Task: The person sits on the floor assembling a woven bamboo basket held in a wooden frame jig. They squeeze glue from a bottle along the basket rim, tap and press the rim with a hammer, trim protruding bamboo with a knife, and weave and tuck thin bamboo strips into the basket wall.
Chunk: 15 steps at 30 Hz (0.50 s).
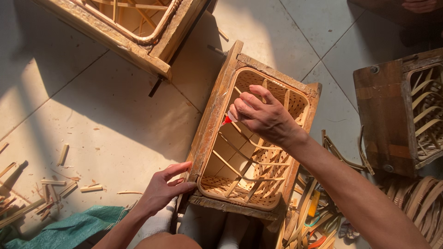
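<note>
Tiled floor (115, 115), right hand (265, 117) over basket rim (217, 106), left hand (161, 189) bracing corner

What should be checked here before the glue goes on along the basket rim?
1. Right hand grips the small red-tipped bottle: ok.
2. Red nozzle points at the woven basket's rim: ok.
3. Left hand braces the wooden mould frame at its near corner: ok.
4. Nozzle touching the rim: cannot tell.
5. Floor free of scraps: not ok, bamboo offcuts lie about.
</note>
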Available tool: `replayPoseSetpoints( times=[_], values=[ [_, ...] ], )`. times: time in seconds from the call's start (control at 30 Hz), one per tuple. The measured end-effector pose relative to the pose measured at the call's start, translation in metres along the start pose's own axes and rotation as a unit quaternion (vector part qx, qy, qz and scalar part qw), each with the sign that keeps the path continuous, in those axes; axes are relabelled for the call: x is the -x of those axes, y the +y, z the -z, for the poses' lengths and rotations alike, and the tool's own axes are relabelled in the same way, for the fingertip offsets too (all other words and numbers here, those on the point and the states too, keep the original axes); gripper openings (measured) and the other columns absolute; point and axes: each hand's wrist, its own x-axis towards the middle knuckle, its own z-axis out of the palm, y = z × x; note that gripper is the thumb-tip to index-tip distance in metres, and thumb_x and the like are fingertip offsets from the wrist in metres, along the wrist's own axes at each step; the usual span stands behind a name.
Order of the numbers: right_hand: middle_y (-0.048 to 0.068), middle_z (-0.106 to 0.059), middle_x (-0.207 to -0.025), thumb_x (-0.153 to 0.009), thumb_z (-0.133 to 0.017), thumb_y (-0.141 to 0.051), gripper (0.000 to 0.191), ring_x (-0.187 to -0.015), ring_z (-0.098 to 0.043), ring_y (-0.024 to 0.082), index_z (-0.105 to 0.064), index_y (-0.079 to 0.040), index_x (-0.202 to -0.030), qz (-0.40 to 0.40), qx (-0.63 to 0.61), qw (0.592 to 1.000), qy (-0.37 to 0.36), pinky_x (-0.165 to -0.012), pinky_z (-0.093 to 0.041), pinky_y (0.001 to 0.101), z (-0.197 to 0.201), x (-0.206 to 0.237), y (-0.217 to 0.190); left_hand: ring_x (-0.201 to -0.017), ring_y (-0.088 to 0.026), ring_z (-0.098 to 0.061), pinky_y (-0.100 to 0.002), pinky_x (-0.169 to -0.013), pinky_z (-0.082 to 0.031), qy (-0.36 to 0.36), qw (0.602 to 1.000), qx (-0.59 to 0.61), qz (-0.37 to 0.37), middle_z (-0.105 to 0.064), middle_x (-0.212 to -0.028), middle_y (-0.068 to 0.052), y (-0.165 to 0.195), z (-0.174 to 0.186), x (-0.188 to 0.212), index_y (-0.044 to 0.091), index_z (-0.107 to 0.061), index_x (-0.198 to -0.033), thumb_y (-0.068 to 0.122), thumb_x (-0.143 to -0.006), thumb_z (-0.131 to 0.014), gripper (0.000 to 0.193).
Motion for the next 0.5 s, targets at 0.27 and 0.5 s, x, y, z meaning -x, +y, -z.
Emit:
replayPoseSetpoints(
  times=[0.27, 0.5],
  values=[
    [-0.002, -0.057, -0.115, -0.096, -0.068, -0.013, 0.022, -0.121, -0.058, 0.015, -0.065, -0.016, -0.118, -0.009, -0.015, 1.000, -0.012, -0.121, -0.037, 0.0392, -0.005, -0.009, 0.027, -0.135, -0.018, -0.057, -0.040, -0.115, -0.046, -0.006, 1.000, -0.005, 0.018, -0.061, -0.141, -0.005, 0.010, 0.003, 0.000, 0.013, -0.063, -0.139, 0.020, -0.073, -0.085, 0.070],
    [-0.002, -0.058, -0.116, -0.094, -0.067, -0.016, 0.023, -0.120, -0.058, 0.015, -0.065, -0.016, -0.117, -0.009, -0.006, 1.000, -0.001, -0.118, -0.037, 0.0399, -0.008, -0.015, 0.035, -0.135, -0.018, -0.056, -0.041, -0.115, -0.046, -0.007, 1.000, -0.006, 0.030, -0.061, -0.140, -0.004, 0.011, 0.004, -0.003, 0.014, -0.063, -0.140, 0.020, -0.072, -0.085, 0.071]
  ],
)
